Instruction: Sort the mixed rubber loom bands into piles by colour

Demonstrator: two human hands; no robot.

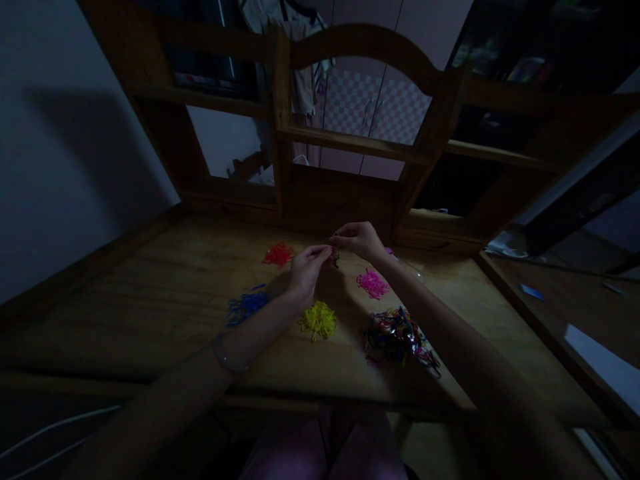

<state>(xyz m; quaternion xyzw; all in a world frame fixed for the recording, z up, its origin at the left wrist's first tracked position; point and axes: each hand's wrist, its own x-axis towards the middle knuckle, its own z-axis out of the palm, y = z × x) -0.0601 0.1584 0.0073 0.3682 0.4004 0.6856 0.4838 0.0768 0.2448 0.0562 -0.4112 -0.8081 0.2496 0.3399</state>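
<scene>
Over the back middle of the table, my left hand and my right hand meet with fingertips pinched. Whatever they pinch is too small and dark to make out. Just below the fingertips are a few dark strands; I cannot tell whether they hang or lie on the wood. Small heaps of thin bands or strips surround the hands: red to the left, blue by my left forearm, yellow in front, pink under my right wrist. A mixed-colour heap lies beside my right forearm, with shiny glints.
The wooden table has a shelf frame rising along its back edge. A wall stands at the left. On a side surface at the right lie a white sheet and a small blue card. The room is dim.
</scene>
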